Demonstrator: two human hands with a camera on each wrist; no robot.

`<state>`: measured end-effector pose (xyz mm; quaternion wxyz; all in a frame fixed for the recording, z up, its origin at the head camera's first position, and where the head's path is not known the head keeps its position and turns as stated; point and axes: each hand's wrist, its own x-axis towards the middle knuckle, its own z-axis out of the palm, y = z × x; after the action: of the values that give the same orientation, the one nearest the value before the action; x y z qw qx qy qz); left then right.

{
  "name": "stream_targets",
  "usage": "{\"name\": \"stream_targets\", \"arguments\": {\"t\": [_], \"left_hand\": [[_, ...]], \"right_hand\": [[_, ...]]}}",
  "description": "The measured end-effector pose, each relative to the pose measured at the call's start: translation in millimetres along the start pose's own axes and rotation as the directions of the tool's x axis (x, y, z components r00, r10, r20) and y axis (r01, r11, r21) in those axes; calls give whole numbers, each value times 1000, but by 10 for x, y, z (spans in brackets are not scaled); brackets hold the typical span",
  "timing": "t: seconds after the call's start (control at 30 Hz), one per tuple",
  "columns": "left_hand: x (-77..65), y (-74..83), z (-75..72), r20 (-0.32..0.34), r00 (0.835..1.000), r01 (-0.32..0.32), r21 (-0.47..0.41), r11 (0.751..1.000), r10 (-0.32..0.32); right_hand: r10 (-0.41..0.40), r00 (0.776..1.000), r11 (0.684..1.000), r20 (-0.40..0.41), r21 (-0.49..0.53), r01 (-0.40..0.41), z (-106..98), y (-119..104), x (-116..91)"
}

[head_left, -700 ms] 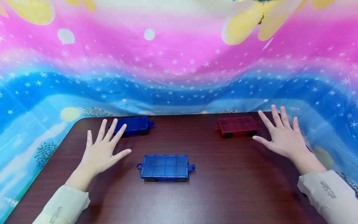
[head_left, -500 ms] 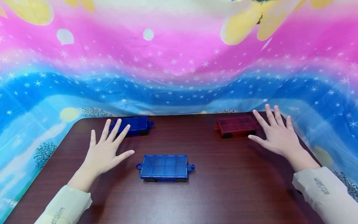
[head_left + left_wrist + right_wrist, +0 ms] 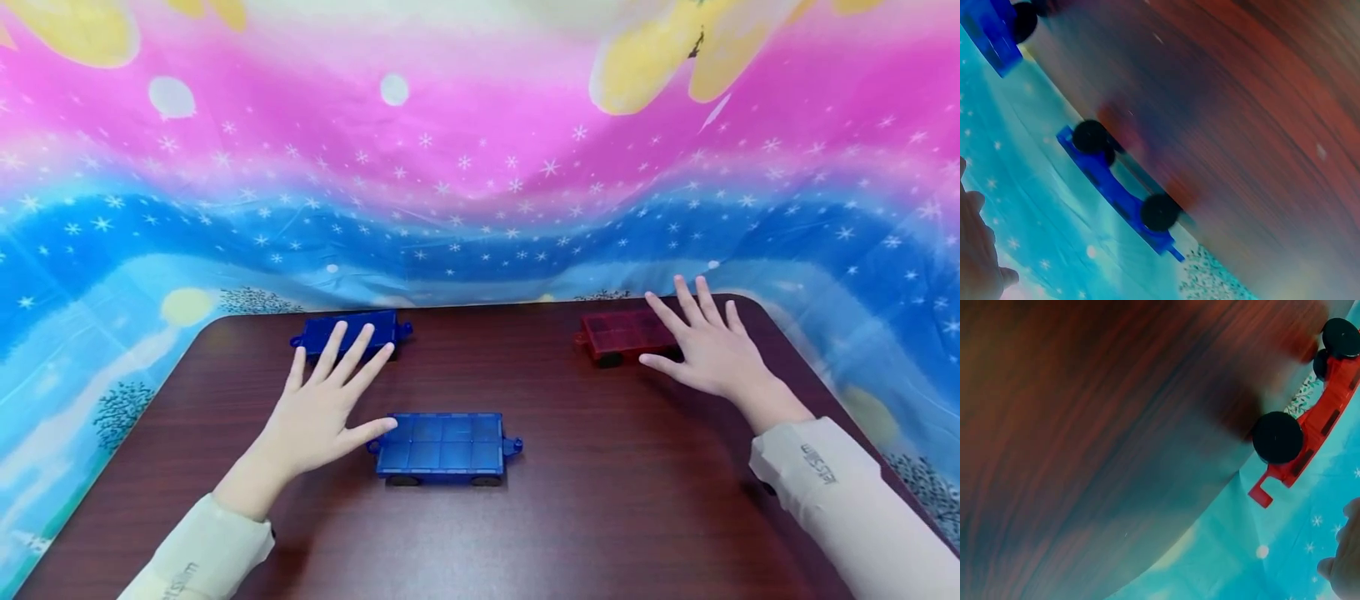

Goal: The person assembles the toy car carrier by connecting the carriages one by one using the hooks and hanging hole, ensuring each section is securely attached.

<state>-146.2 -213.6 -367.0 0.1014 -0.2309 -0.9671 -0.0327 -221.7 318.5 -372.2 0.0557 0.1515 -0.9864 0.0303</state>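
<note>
Fingers spread, my left hand (image 3: 311, 421) hovers over the left part of the table. Its fingertips overlap a dark blue toy wagon (image 3: 352, 319) at the back left, and its thumb tip overlaps the left end of a lighter blue toy wagon (image 3: 442, 446) in the middle. My right hand (image 3: 708, 354), also spread and holding nothing, covers the right end of a red toy wagon (image 3: 618, 332) at the back right. The wrist views show a blue wagon (image 3: 1116, 190) and the red wagon (image 3: 1316, 437) with black wheels, each apart from the hand.
The dark brown wooden table (image 3: 600, 517) has rounded back corners. A pink and blue cloth (image 3: 487, 167) with snowflakes hangs behind it and along both sides. The blue wagons have a hitch at each end; the red one shows a hitch at its left.
My left hand has moved right, toward the middle blue wagon. The right hand has moved left and slightly away from me, now covering part of the red wagon. The wagons have stayed put.
</note>
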Motion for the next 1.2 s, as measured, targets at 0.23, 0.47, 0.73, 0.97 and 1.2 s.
{"name": "stream_targets", "arguments": {"t": [0.23,0.47,0.73,0.97,1.2], "left_hand": [[56,205,22,43,996,-75,-31,997,76],[63,340,99,64,990,-123,-72,990,127],[38,414,134,118,976,-166,-131,977,182],[33,444,146,183,955,-198,-186,962,233],[36,449,139,197,945,-213,-236,948,261]], "right_hand": [[-35,998,999,46,3,35,30,-61,143],[-50,993,998,103,55,44,74,-99,212],[-76,988,993,137,103,63,74,-111,274],[-116,979,986,168,137,93,115,-94,317],[-154,978,977,144,167,129,146,-78,354]]}}
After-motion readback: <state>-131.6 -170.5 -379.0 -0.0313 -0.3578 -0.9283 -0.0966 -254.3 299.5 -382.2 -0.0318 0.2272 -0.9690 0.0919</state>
